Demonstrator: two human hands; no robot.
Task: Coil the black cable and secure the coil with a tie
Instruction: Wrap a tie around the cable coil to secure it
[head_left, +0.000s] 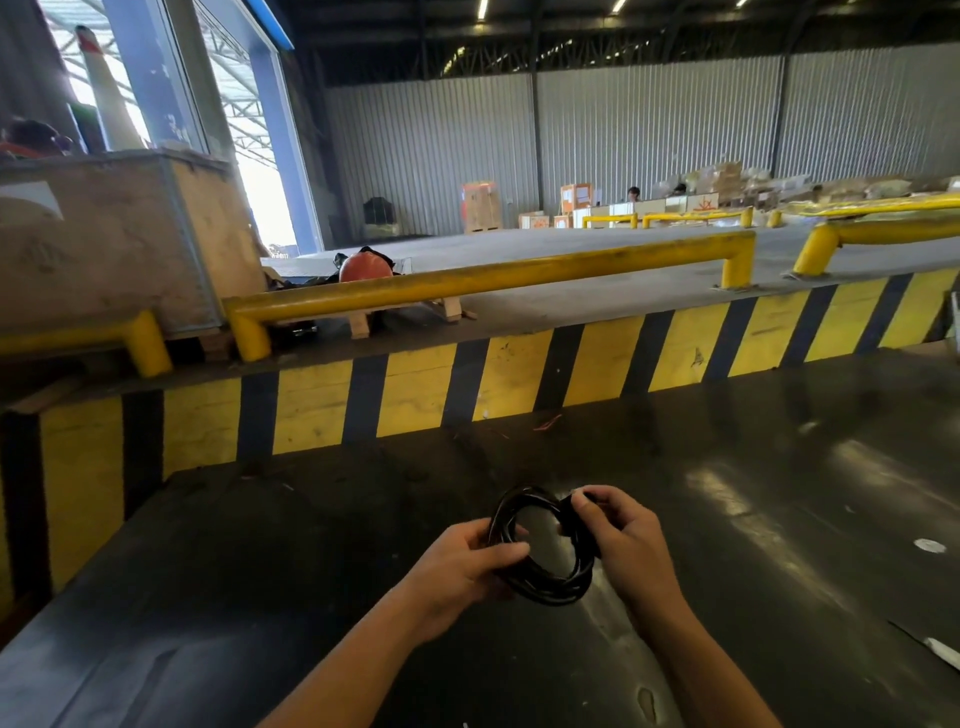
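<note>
The black cable (545, 590) is wound into a round coil of several loops, held above the dark table (311, 545). My left hand (460, 571) grips the coil's left side, thumb across the loops. On the right side, my right hand (626, 540) pinches the loops at the upper edge, where a thicker black end piece sits under my fingers. No tie is visible to me; my fingers hide part of the coil.
A yellow-and-black striped barrier (467, 384) rises behind the table, topped by yellow guard rails (493, 278). A wooden crate (119, 244) stands at the left. A white object (943, 652) lies at the table's right edge. Boxes and a person are far back.
</note>
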